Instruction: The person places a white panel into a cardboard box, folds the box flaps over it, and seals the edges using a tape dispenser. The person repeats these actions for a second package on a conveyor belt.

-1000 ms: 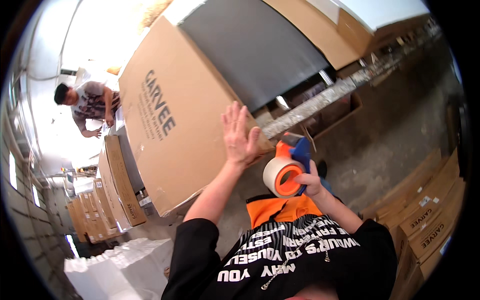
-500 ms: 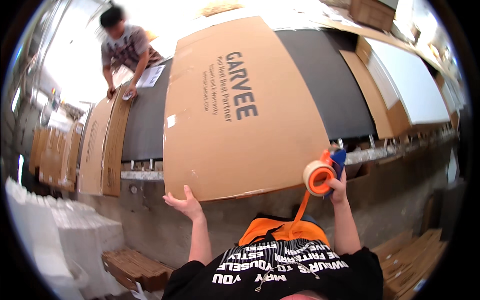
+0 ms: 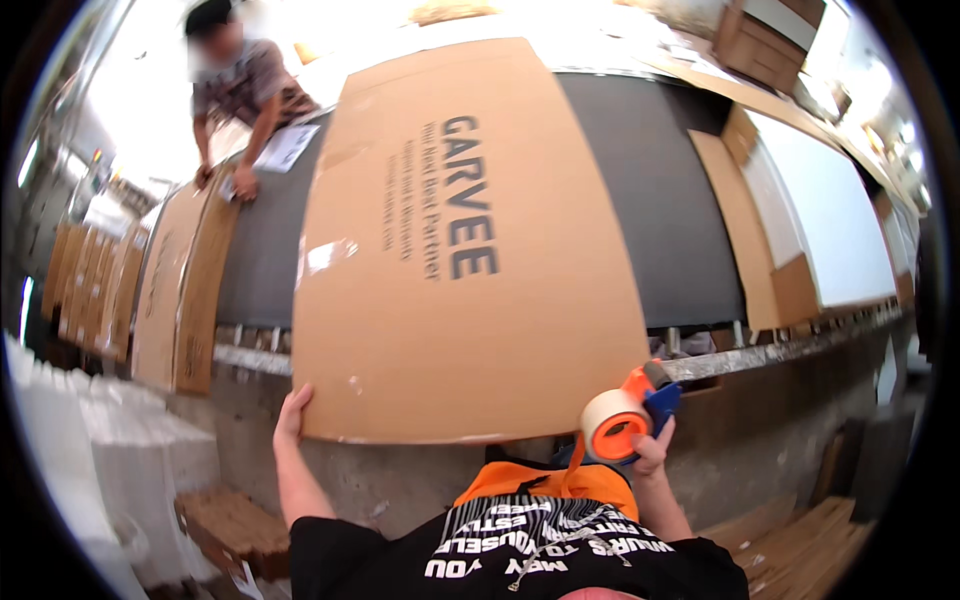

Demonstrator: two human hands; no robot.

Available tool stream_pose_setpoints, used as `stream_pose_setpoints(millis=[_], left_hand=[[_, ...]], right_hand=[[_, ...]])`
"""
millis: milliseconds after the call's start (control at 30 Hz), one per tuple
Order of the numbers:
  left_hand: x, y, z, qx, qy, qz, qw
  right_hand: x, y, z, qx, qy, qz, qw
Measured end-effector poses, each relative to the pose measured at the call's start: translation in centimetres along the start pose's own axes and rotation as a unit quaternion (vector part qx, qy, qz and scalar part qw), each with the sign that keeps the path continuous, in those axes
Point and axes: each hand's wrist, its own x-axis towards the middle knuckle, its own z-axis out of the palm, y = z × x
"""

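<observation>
A large flat cardboard box [image 3: 540,320] with dark printing lies across the conveyor, its near end jutting over the rail toward me. My left hand [image 3: 292,412] grips the box at its near left corner, with part of the fingers hidden along the side. In my right hand [image 3: 655,450] is a tape dispenser [image 3: 663,398], blue and orange with a roll of pale tape on an orange core. The dispenser is beside the near right corner of the box; whether it touches the cardboard I cannot tell.
The dark conveyor belt [image 3: 660,200] runs sideways behind a metal rail [image 3: 770,350]. An open carton with a white panel [image 3: 830,210] sits right. At left are a narrow carton [image 3: 165,285], stacked cartons and white foam [image 3: 150,470]. A co-worker [image 3: 240,90] handles the narrow carton.
The box has come nearer and slightly left. My left hand has gone from spread fingers near the box's front edge to its left corner. The tape dispenser has moved nearer, slightly left.
</observation>
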Motion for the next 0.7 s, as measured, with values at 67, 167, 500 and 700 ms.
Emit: stream_pose_setpoints(millis=[67, 167, 500, 700], left_hand=[[-0.1, 1.5, 2.5, -0.087, -0.033, -0.059, 0.994], [-1.8, 0.1, 3.7, -0.068, -0.025, -0.022, 0.997], [-12.7, -4.8, 31.3, -0.266, 0.073, -0.029, 0.961], [-12.5, -4.7, 42.4, -0.241, 0.008, 0.026, 0.970]], right_hand=[[0.8, 0.6, -1.0, -0.057, 0.012, -0.080, 0.995], [4.0, -1.0, -1.7, -0.126, 0.003, -0.138, 0.982], [36.6, -8.4, -11.4, 0.023, -0.052, -0.064, 0.996], [50.0, -9.8, -8.9, -0.001, -0.176, -0.037, 0.984]])
